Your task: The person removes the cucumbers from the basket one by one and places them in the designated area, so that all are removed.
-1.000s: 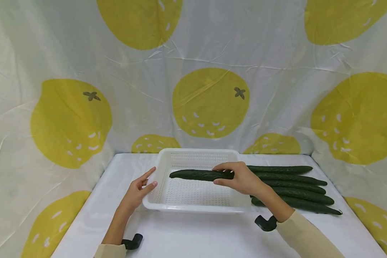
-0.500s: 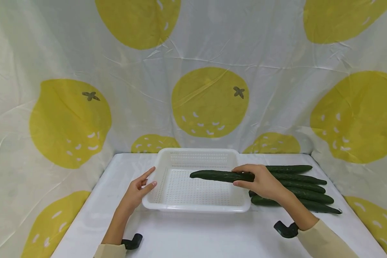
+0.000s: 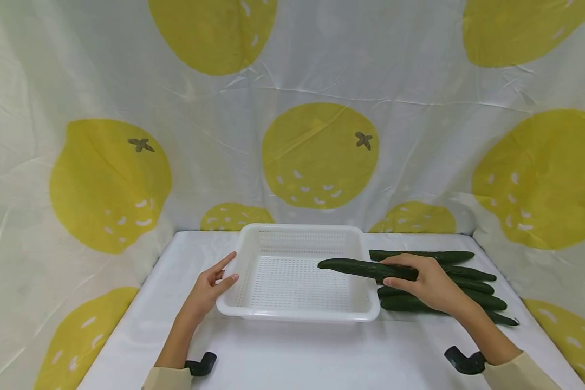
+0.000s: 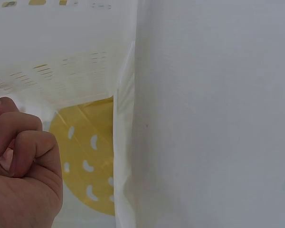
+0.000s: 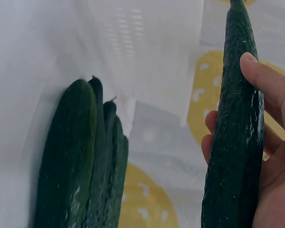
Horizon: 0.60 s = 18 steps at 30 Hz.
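My right hand (image 3: 430, 281) grips a long dark green cucumber (image 3: 353, 266) near its right end. The cucumber's free end points left, above the right part of a white perforated plastic basket (image 3: 297, 315). In the right wrist view, thumb and fingers wrap round the held cucumber (image 5: 235, 128). At the basket's left side my left hand (image 3: 207, 287) holds the rim, index finger and thumb spread along it and the other fingers curled. The left wrist view shows those curled fingers (image 4: 35, 142) beside the basket wall (image 4: 80, 80).
Several more cucumbers (image 3: 482, 298) lie side by side on the white table (image 3: 292, 357), right of the basket, partly hidden by the right hand. A white curtain with yellow fruit prints (image 3: 319, 157) hangs behind the table. Each wrist wears a black camera mount (image 3: 202, 364).
My right hand has moved right with the cucumber, from over the basket's middle toward the cucumbers at the right. The left hand and the basket have stayed in place.
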Motion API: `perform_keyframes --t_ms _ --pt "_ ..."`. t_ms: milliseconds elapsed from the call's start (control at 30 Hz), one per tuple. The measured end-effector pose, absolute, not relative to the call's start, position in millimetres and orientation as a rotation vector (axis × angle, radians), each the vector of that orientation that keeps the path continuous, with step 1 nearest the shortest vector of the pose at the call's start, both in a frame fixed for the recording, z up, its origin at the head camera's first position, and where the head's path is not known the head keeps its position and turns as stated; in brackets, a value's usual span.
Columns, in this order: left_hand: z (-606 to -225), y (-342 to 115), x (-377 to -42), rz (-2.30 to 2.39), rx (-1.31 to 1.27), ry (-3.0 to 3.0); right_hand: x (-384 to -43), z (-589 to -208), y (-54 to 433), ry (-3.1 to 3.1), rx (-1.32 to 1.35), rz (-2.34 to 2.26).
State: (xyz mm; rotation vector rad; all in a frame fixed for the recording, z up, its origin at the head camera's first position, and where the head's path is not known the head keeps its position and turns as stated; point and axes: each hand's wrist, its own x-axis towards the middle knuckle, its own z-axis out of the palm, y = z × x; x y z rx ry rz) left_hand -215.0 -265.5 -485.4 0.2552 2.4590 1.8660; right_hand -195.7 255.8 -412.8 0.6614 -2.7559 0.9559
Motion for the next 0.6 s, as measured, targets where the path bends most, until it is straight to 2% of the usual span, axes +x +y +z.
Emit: perform_keyframes --t_ms 600 --pt "-486.0 -264.1 -215.1 1.855 0.195 2.474 -163.7 -423.5 326.4 -2.860 0.499 0.767"
